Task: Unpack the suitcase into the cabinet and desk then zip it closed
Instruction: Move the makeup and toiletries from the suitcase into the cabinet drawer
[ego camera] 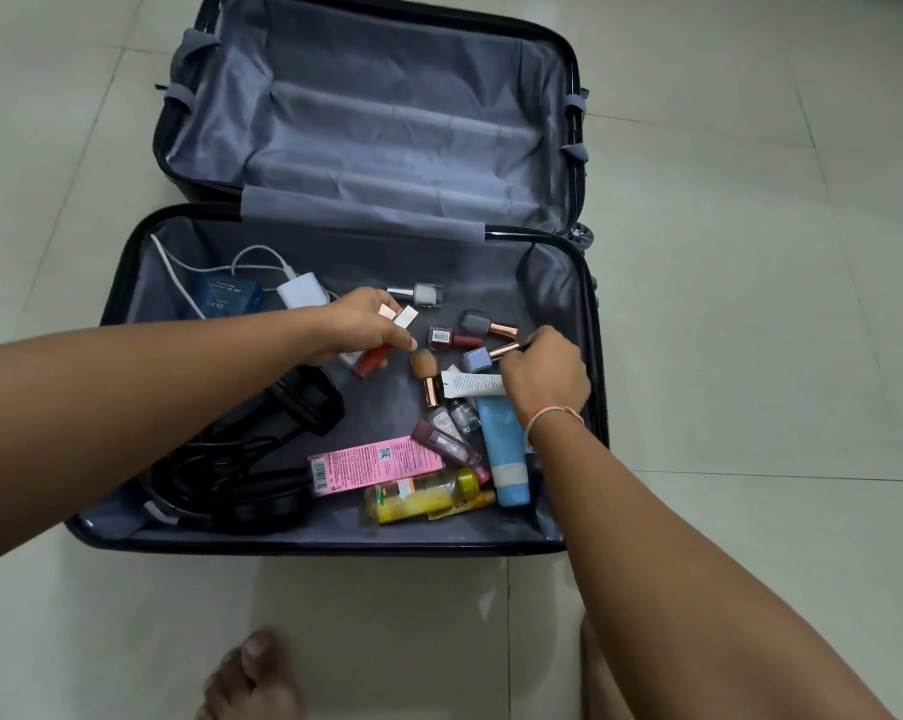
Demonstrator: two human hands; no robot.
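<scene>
The dark suitcase (101, 304) lies open on the floor, its grey-lined lid (376, 111) flat at the back. My left hand (358, 324) holds several small cosmetic tubes, a red lip gloss (371, 362) sticking out below the fingers. My right hand (545, 374) pinches the copper cap of a blue nail polish bottle (478, 358) and also holds a white tube (472, 384). Loose nearby lie more nail polish bottles (452, 337), a makeup sponge brush (424, 367), a blue tube (506, 449), a pink box (374, 465) and a yellow bottle (423, 493).
A black appliance with a coiled cord (262, 449) fills the suitcase's left side. A blue perfume box (225, 298) and a white charger with cable (301, 291) sit at the back left. Pale floor tiles (750, 304) surround the case. My bare foot (251, 678) shows at the bottom.
</scene>
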